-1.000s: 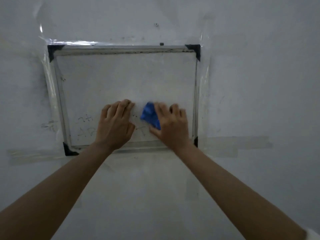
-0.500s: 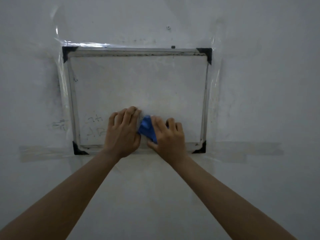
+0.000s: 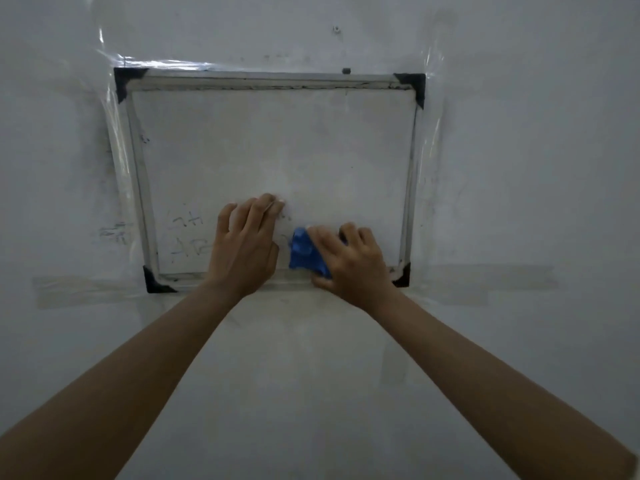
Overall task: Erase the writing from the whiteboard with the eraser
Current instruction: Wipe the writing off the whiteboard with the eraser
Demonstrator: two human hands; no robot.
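One framed whiteboard [image 3: 270, 150], taped to wall [image 3: 519, 168]

The whiteboard [image 3: 270, 150] is dull white with a pale grey metal frame and black corner caps. Faint grey writing [image 3: 188, 237] marks its lower left part. The eraser [image 3: 306, 254] is bright blue. The wall [image 3: 519, 168] is grey-white, with clear glossy tape [image 3: 114, 161] and smudged grey marks beside the frame
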